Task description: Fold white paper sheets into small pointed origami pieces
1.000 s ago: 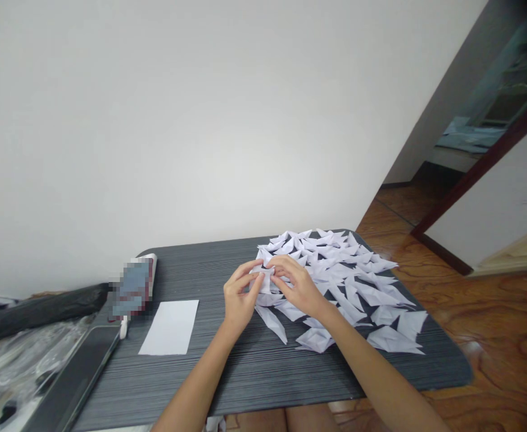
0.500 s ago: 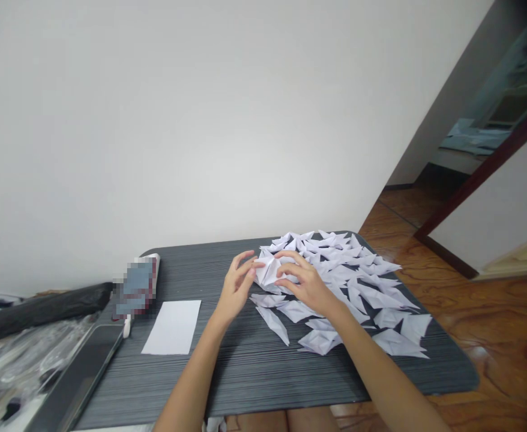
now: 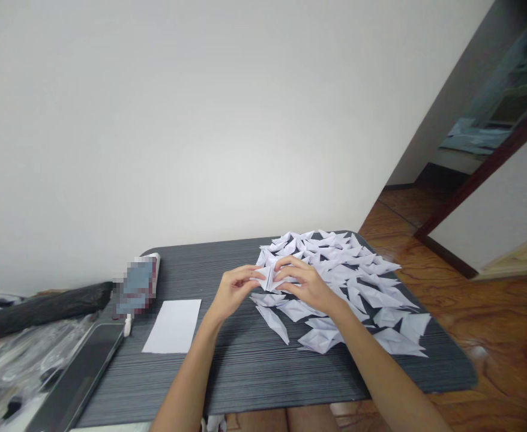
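Note:
A folded white paper piece (image 3: pixel 269 278) with pointed, pleated layers is held between both hands just above the table. My left hand (image 3: pixel 236 289) pinches its left side between thumb and fingers. On the opposite side, my right hand (image 3: pixel 305 282) grips it with thumb below and fingers above. Several similar folded paper boats (image 3: pixel 335 255) lie spread over the right half of the table, behind and beneath my right hand. One long folded paper piece (image 3: pixel 274 324) rests nearer to me, between my forearms.
White paper sheets (image 3: pixel 174 327) lie flat on the dark, wood-grained table (image 3: pixel 245 372) at left. Beyond them are a phone-like object (image 3: pixel 136 288), partly pixelated, and a dark glass-topped panel (image 3: pixel 81 372). Clear plastic wrap (image 3: pixel 29 360) heaps at the far left. A white wall (image 3: pixel 200 120) stands behind.
My left hand's fingers have closed from a spread pose onto the folded paper. The paper looks narrower, its layers pressed together. My right hand has stayed nearly in place.

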A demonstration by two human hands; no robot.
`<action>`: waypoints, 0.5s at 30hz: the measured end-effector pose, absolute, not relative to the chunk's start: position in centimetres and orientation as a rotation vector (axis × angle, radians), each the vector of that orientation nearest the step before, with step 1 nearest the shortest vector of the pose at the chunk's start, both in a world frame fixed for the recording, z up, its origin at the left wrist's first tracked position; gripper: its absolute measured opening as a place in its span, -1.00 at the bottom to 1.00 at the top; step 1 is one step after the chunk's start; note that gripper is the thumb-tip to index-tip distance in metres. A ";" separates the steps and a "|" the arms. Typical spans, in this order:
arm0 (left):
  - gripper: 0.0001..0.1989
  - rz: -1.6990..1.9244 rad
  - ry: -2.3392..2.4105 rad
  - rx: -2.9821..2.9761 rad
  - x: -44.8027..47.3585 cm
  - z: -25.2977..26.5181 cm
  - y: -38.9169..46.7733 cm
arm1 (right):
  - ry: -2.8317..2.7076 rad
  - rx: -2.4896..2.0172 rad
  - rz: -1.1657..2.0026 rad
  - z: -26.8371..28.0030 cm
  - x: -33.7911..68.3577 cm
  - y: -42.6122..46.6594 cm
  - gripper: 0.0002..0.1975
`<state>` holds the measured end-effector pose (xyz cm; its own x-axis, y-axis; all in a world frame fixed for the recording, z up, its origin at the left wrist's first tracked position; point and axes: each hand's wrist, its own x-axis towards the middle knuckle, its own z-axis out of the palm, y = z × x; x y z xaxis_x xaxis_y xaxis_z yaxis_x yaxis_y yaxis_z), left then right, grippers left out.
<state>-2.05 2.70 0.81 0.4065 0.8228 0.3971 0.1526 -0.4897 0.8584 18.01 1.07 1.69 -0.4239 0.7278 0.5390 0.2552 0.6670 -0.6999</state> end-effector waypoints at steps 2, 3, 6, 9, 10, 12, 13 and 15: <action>-0.87 1.138 0.854 1.936 -2.0 0.9 2.6 | -1.940 -0.786 0.652 1.5 18.0 1.1 -0.94; -0.88 1.158 0.860 1.958 -2.0 0.9 2.6 | -1.920 -0.798 0.654 1.5 17.9 1.1 -0.94; -0.89 1.227 0.865 2.034 -2.0 0.7 2.5 | -1.883 -0.812 0.684 1.4 18.0 1.2 -0.95; -0.89 1.275 0.862 2.110 -2.1 0.6 2.5 | -1.873 -0.809 0.698 1.3 18.1 1.4 -0.94; -0.89 1.281 0.862 2.133 -2.1 0.6 2.4 | -1.872 -0.810 0.694 1.3 18.2 1.5 -0.94; -0.89 1.285 0.869 2.172 -2.2 0.7 2.4 | -1.870 -0.813 0.684 1.3 18.2 1.5 -0.93; -0.89 1.283 0.873 2.187 -2.2 0.8 2.3 | -1.865 -0.815 0.684 1.3 18.2 1.5 -0.93; -0.89 1.278 0.882 2.190 -2.1 0.9 2.3 | -1.847 -0.817 0.702 1.3 18.1 1.4 -0.92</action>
